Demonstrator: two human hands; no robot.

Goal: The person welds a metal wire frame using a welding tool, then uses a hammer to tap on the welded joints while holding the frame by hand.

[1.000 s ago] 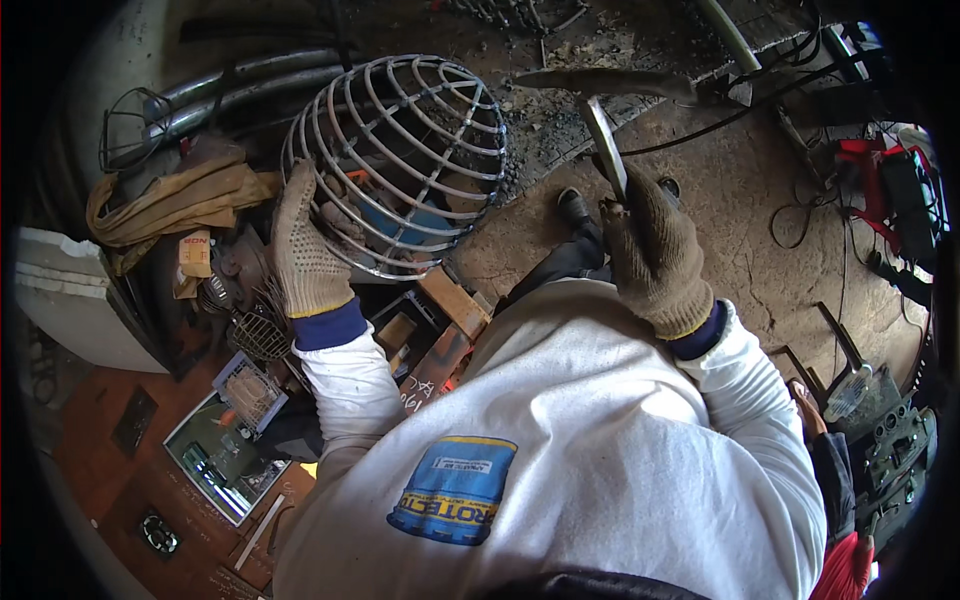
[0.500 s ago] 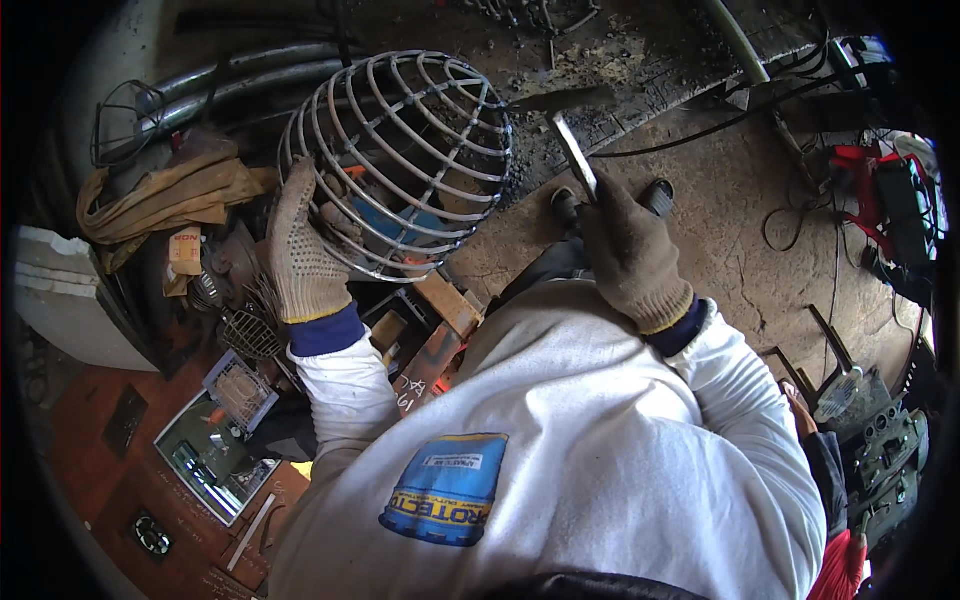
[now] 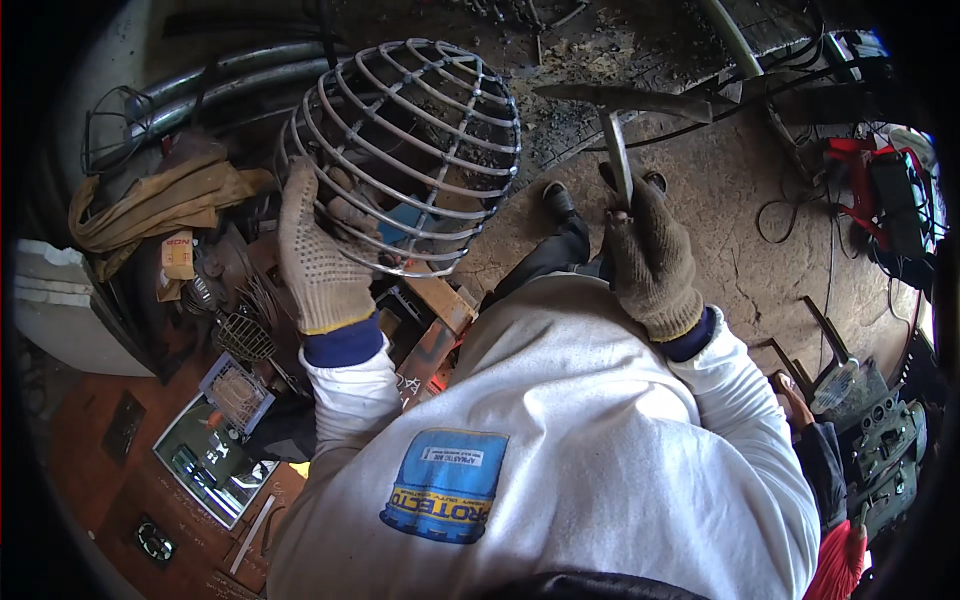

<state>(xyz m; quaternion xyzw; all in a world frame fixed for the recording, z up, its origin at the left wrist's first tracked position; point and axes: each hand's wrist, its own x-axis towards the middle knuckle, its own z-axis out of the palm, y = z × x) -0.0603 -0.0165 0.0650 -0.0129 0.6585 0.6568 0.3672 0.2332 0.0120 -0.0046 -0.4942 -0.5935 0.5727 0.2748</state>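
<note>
Gripping a chipping hammer (image 3: 618,140) by its shaft, right hand (image 3: 652,258) is clenched, shaft running toward 12 o'clock, head crosswise above. Left hand (image 3: 318,255), fingers curled on the rim, steadies a domed wire cage (image 3: 410,150). Cage lies at 10 o'clock from the hammer head, probably apart; left hand nearer.

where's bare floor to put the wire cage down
Bare concrete floor lies right of the hammer, before the red machine and cables. Left of the wire cage, scrap, rags and pipes crowd it.
</note>
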